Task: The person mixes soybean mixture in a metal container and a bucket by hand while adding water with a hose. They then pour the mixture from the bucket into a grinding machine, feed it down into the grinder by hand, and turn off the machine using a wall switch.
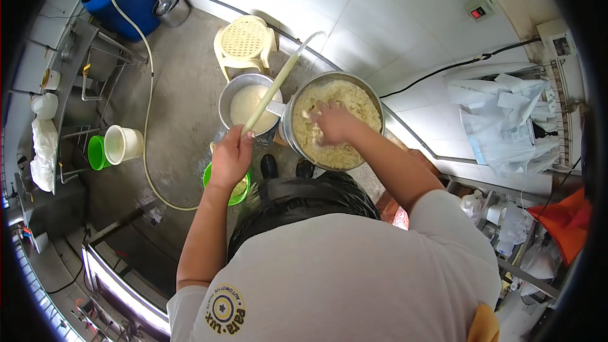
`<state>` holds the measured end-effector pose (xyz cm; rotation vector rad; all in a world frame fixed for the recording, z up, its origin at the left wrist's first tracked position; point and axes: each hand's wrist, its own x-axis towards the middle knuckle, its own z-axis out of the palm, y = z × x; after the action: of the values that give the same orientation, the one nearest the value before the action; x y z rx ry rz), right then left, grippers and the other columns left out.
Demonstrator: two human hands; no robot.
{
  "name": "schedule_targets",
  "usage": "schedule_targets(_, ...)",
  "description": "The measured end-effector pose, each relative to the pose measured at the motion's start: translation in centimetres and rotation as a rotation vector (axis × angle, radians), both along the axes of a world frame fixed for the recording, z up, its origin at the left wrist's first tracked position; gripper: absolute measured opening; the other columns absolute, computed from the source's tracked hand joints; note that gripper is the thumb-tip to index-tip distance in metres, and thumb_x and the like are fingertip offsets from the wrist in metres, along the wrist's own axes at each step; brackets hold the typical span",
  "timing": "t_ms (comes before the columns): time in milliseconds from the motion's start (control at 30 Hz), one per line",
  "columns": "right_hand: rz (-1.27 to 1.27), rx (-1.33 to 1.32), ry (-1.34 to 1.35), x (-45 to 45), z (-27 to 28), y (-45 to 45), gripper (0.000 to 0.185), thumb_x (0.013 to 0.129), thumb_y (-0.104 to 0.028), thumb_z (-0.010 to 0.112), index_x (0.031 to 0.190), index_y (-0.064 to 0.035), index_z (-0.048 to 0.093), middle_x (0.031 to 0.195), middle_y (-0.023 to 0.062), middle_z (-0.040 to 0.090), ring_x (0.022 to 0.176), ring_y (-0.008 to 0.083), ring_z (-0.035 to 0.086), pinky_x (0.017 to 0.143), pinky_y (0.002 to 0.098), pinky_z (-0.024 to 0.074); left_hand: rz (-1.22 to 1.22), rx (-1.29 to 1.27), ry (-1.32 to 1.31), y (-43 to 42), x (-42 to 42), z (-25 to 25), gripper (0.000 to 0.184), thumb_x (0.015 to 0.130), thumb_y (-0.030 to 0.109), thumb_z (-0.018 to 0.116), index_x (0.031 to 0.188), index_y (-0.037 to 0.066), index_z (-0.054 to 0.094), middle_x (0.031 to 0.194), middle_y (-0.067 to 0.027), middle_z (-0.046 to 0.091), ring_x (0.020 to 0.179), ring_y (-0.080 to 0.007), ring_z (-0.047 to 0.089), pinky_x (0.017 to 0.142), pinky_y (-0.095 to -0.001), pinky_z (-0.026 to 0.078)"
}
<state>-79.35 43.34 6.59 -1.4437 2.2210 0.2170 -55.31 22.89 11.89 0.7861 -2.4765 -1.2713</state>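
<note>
My left hand (232,157) is closed around a pale yellow hose (272,94), which slants up and away over the metal pots. A whitish, clear streak that looks like water curves from its far end. My right hand (332,123) reaches into a large metal pot (293,136); its fingers are spread and slightly blurred on a pale, crumbly mass (345,98). Left of this pot stands a smaller metal pot (223,104) with whitish liquid (247,104) inside. A green bucket (237,197) is partly hidden behind my left forearm.
A cream plastic stool (245,39) stands by the tiled wall. Farther left are a blue barrel (120,0), a lidded metal pot (172,7), a white bucket (124,144) and a green bucket (98,153). Plastic bags (506,123) hang at right; a power cable runs along the wall.
</note>
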Motion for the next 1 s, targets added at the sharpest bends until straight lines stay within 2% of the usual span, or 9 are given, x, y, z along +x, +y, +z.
schedule_targets(100,0.102,0.196,-0.019,2.5,-0.5,1.2,0.097,0.077,-0.04,0.085,0.161,-0.0189,0.041,0.17,0.0222,0.025,0.152,0.0548,0.027,0.12,0.0657,0.0309,0.006,-0.007,0.008,-0.3,-0.2,-0.1,0.029,0.106,0.031,0.062,0.11,0.003,0.066,0.081,-0.0229,0.067,0.076,-0.0429,0.066,0.068,-0.0468,0.052)
schedule_targets(267,0.051,0.024,0.082,2.6,-5.3,1.1,0.073,0.078,-0.031,0.08,0.145,-0.0136,0.059,0.158,0.0221,0.047,0.143,0.0506,0.044,0.114,0.0578,0.0423,-0.02,-0.005,-0.01,-0.2,-0.4,-0.2,0.029,0.106,0.031,0.062,0.112,0.004,0.067,0.082,-0.0223,0.067,0.076,-0.0419,0.066,0.069,-0.0462,0.052)
schedule_targets(433,0.01,0.276,-0.151,-1.0,-9.0,-0.8,0.033,0.078,-0.022,0.067,0.104,-0.0079,0.081,0.106,0.0218,0.076,0.099,0.0391,0.073,0.085,0.0482,0.0584,-0.015,0.026,-0.006,0.0,-0.6,-0.1,0.029,0.106,0.031,0.062,0.114,0.004,0.067,0.082,-0.0218,0.067,0.076,-0.0418,0.067,0.07,-0.0459,0.053)
schedule_targets(567,-0.005,0.26,-0.187,-2.5,-9.5,-1.5,0.028,0.075,-0.021,0.07,0.096,-0.0051,0.081,0.102,0.0217,0.076,0.096,0.0379,0.073,0.083,0.0497,0.0585,-0.01,0.03,-0.013,0.0,-0.2,-0.1,0.031,0.106,0.032,0.061,0.114,0.003,0.067,0.082,-0.0223,0.068,0.078,-0.0431,0.067,0.07,-0.0466,0.054)
schedule_targets(633,0.06,0.315,-0.193,-3.1,-8.7,-2.1,0.043,0.076,-0.031,0.076,0.11,-0.0052,0.078,0.1,0.0193,0.077,0.094,0.039,0.073,0.083,0.0462,0.0588,-0.013,-0.004,-0.02,-0.1,-0.2,-0.2,0.031,0.106,0.032,0.06,0.115,0.003,0.067,0.082,-0.0226,0.068,0.078,-0.0439,0.067,0.071,-0.0469,0.054)
schedule_targets(767,-0.141,0.122,-0.248,-0.2,-3.2,-0.3,0.057,0.079,-0.033,0.076,0.13,-0.0087,0.071,0.114,0.0207,0.075,0.111,0.0385,0.07,0.097,0.0512,0.0549,-0.021,-0.014,-0.031,0.0,0.2,-0.6,0.031,0.107,0.032,0.059,0.114,0.003,0.067,0.082,-0.0229,0.068,0.078,-0.0447,0.067,0.07,-0.0474,0.053)
schedule_targets(867,0.041,-0.165,0.143,2.9,-2.6,1.0,0.062,0.084,-0.037,0.074,0.14,-0.0109,0.064,0.127,0.0196,0.072,0.128,0.0387,0.062,0.112,0.0579,0.0432,-0.047,-0.049,-0.058,0.0,-0.2,-0.5,0.032,0.109,0.029,0.056,0.12,0.001,0.067,0.079,-0.0178,0.064,0.07,-0.0268,0.062,0.07,-0.0389,0.052)
schedule_targets(933,0.03,-0.126,0.027,3.7,-5.1,1.4,0.05,0.086,-0.036,0.073,0.128,-0.011,0.071,0.134,0.0169,0.069,0.136,0.0394,0.055,0.119,0.0637,0.032,-0.036,-0.02,-0.033,0.3,-0.5,-0.4,0.031,0.107,0.031,0.058,0.114,0.002,0.067,0.082,-0.0231,0.067,0.078,-0.0448,0.067,0.071,-0.048,0.053)
schedule_targets(1000,0.036,-0.011,0.003,3.0,-6.0,1.1,0.044,0.086,-0.036,0.072,0.123,-0.0116,0.074,0.132,0.017,0.069,0.134,0.0389,0.057,0.117,0.0618,0.035,-0.051,-0.019,-0.039,0.3,-0.6,-0.5,0.031,0.107,0.032,0.058,0.114,0.002,0.066,0.082,-0.0232,0.067,0.078,-0.0451,0.067,0.071,-0.0481,0.053)
